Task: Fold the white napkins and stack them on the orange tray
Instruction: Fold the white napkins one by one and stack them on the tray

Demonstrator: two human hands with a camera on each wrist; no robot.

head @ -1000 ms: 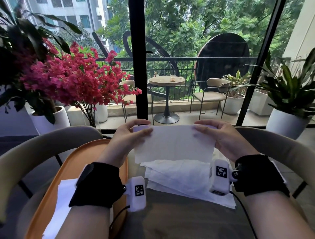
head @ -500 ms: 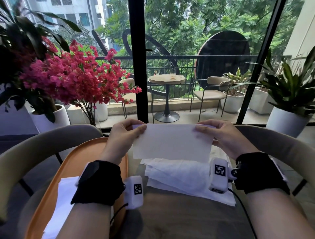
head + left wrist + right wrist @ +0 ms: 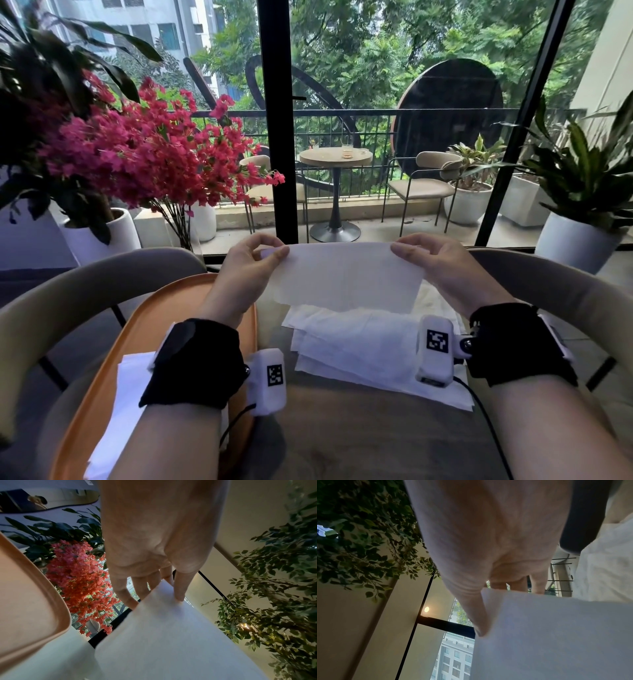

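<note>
Left hand [image 3: 245, 270] and right hand [image 3: 436, 265] each pinch a top corner of the napkin [image 3: 346, 277] (limp, thin); uneven tension could skew the fold above the table's [image 3: 359, 438] far edge.

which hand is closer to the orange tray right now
Left. The left hand holds the napkin just above the orange tray's far edge; the right hand is across the napkin.

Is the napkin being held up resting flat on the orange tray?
No, the napkin is pinched by the left hand and right hand above the loose napkins, right of the orange tray.
</note>
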